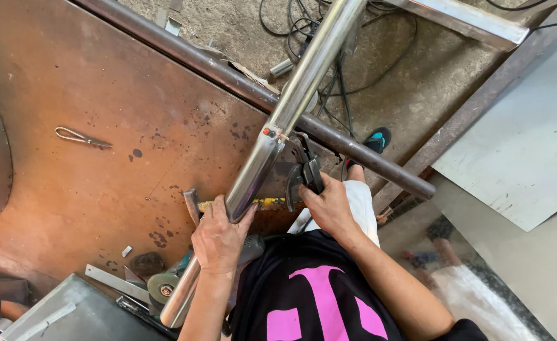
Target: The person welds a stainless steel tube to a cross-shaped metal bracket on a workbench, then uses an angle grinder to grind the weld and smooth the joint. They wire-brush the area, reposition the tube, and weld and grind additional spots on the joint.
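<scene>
I am pressing my left hand (217, 239) onto a long polished steel pipe (272, 142) that is lying slantwise over the rusty worktop (76, 82), running from the near edge by my waist up toward the far side, out over the concrete floor (411, 88). My left fingers (210, 211) are curling over the pipe from its left side, close together, while my thumb is coming up against its right side, so I am clasping the tube around its girth rather than pinching it.

My right hand (329, 205) is sitting just right of the pipe, wrapped around the handle of a black clamp (307, 167) whose upper part is touching the pipe's right flank. Those fingers are folded shut around the tool; I cannot tell how tightly. A yellow-marked bar (267, 203) is lying crosswise under the pipe between my 2 hands.

Near my left wrist, an angle grinder (165, 285) with its round disc is resting on the worktop, just beside the pipe's near end, with flat metal strips (111, 281) next to it. Farther left, well apart from my hands, a small bent wire piece (79, 136) is lying on the bare plate. A dark, rusty tube (228, 72) is running along the worktop's far edge, passing under the shiny pipe. Black cables (303, 25) are trailing on the floor beyond it, and a pale sheet (524, 151) is lying at the right.
</scene>
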